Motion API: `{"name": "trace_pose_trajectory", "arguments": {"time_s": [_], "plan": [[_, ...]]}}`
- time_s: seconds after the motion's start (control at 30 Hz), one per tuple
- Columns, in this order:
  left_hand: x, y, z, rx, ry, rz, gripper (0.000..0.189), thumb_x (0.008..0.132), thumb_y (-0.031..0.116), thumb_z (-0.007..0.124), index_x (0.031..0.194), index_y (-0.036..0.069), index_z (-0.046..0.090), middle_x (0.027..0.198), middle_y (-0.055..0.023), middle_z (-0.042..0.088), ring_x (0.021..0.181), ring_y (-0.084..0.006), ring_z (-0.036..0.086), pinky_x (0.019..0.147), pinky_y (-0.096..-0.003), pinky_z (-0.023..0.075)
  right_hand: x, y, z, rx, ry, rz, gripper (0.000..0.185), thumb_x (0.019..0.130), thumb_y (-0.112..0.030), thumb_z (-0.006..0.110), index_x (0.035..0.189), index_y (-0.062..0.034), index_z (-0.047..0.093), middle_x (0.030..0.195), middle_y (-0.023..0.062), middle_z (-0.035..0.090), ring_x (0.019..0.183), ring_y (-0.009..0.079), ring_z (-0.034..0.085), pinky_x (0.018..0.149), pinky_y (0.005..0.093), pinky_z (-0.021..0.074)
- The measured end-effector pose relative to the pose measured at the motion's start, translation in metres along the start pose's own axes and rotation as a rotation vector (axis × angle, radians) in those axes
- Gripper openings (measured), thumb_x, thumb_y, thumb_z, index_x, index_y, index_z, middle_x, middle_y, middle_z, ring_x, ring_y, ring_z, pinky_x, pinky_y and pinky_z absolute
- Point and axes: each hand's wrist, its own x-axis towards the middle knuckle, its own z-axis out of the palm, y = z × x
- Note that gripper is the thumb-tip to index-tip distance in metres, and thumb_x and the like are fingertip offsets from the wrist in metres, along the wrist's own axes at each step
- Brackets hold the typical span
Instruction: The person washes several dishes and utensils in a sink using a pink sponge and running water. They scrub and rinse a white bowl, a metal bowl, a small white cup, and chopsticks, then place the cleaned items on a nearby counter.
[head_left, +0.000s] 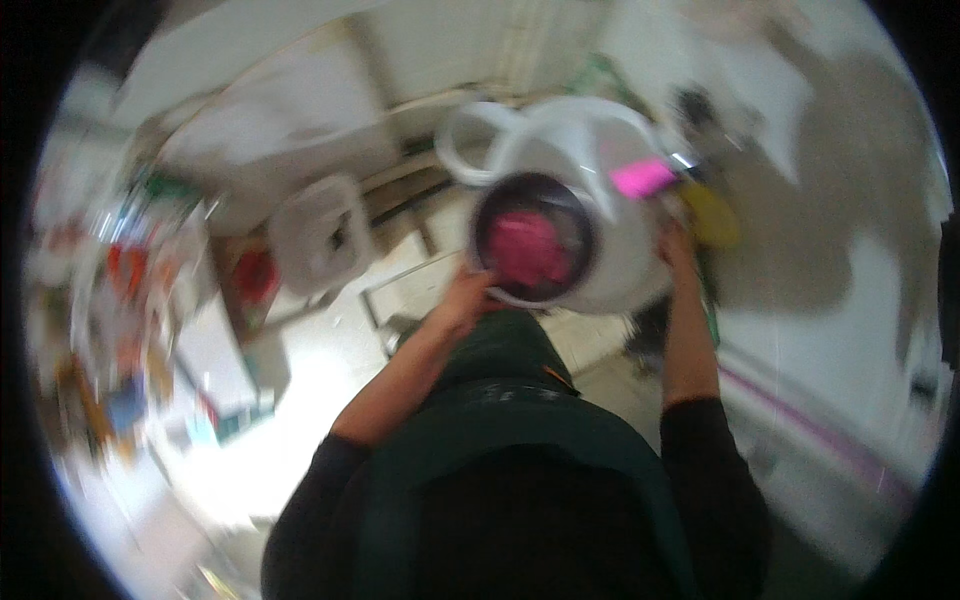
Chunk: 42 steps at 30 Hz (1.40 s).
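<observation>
My left hand (471, 291) grips the near left rim of a dark round bowl or pot (581, 259). Inside it lies a crumpled pink mass (525, 247), perhaps cloth; blur hides what it is. The bowl is over a white rounded basin (630, 262), covering part of it. At the basin's right side is my right hand (675, 238), its fingers partly hidden and blurred, so I cannot tell whether it holds anything. Just above that hand is a bright pink object (643, 178) with a shiny end. A yellow object (712, 216) shows right beside the hand.
A white ring-shaped object (469, 146) adjoins the basin's far left. Farther left stands a pale plastic bin (322, 236), with a red round item (256, 274) beside it. Blurred clutter (112, 322) fills the left edge. A pale wall (810, 322) runs along the right.
</observation>
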Motion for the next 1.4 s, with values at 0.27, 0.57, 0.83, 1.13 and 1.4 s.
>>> {"name": "trace_pose_trajectory", "arguments": {"time_s": [0.27, 0.57, 0.83, 1.13, 1.4], "plan": [[0.037, 0.000, 0.072, -0.126, 0.156, 0.266, 0.088, 0.082, -0.002, 0.050, 0.152, 0.023, 0.003, 0.129, -0.0188, 0.050, 0.097, -0.0335, 0.065, 0.069, -0.0462, 0.0622, 0.067, 0.030, 0.014, -0.092, -0.179, 0.161, 0.044, 0.099, -0.046, 0.044, 0.072, -0.0120, 0.049, 0.055, -0.0022, 0.040, 0.044, 0.0144, 0.036, 0.041, 0.0309, 0.0294], [0.038, -0.013, 0.097, -0.118, 0.229, 0.262, 0.086, 0.083, -0.001, 0.050, 0.152, 0.023, 0.006, 0.130, -0.0198, 0.049, 0.100, -0.0347, 0.064, 0.069, -0.0453, 0.0624, 0.081, 0.046, 0.005, -0.010, -0.288, 0.207, 0.056, 0.097, -0.057, 0.040, 0.086, -0.0055, 0.058, 0.055, 0.0016, 0.046, 0.043, 0.0125, 0.043, 0.039, 0.0283, 0.0327], [0.054, -0.027, 0.088, -0.139, 0.208, 0.246, 0.070, 0.084, -0.006, 0.048, 0.144, 0.014, 0.018, 0.133, -0.0187, 0.046, 0.101, -0.0354, 0.064, 0.074, -0.0452, 0.0623, -0.050, 0.001, 0.042, 0.323, -0.921, 0.137, 0.057, 0.098, -0.051, 0.037, 0.143, -0.0149, 0.032, 0.126, 0.0137, 0.056, 0.102, 0.0308, 0.065, 0.074, 0.0460, 0.0557], [0.097, -0.042, 0.086, 0.053, 0.198, 0.018, 0.077, 0.088, -0.001, 0.056, 0.148, 0.014, 0.011, 0.132, -0.0216, 0.045, 0.103, -0.0331, 0.064, 0.079, -0.0404, 0.0600, -0.059, 0.005, 0.074, 0.486, -0.658, 0.187, 0.056, 0.089, -0.024, 0.052, 0.140, -0.0112, 0.034, 0.128, 0.0182, 0.051, 0.104, 0.0358, 0.062, 0.073, 0.0501, 0.0603], [0.070, -0.046, 0.042, -0.009, 0.141, -0.096, 0.069, 0.090, 0.008, 0.061, 0.146, 0.001, 0.022, 0.118, -0.0204, 0.058, 0.100, -0.0294, 0.065, 0.084, -0.0359, 0.0562, 0.022, 0.096, 0.096, 0.528, -0.626, 0.376, 0.052, 0.084, -0.015, 0.055, 0.133, -0.0060, 0.043, 0.123, 0.0147, 0.054, 0.104, 0.0325, 0.061, 0.080, 0.0503, 0.0584]]}}
